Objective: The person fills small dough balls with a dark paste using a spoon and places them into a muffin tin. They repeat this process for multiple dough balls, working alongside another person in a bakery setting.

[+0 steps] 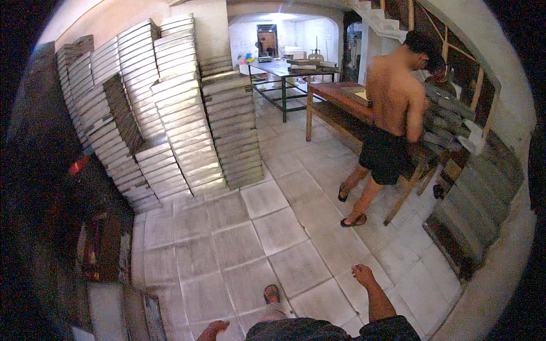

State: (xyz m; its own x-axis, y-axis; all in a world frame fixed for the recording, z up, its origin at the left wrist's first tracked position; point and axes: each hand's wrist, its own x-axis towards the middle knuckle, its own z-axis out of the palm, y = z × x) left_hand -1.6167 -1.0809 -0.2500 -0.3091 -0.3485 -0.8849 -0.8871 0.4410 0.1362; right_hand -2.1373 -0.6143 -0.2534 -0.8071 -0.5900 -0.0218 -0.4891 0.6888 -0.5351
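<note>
My right hand (362,274) hangs low over the pale tiled floor (239,244), fingers curled into a loose fist with nothing in it. At the bottom edge my left hand (215,328) shows only partly, fingers bent, also holding nothing. Between them my foot in a sandal (272,294) is on a tile. Neither hand touches anything. Tall stacks of flat grey slabs (182,113) stand and lean ahead on the left.
A shirtless person in dark shorts (392,113) stands at a wooden table (335,94) on the right, with more grey slabs (472,210) stacked beside it. A dark metal table (281,71) stands in the back room. White stairs (381,20) rise top right. Dark shelving (102,244) lines the left.
</note>
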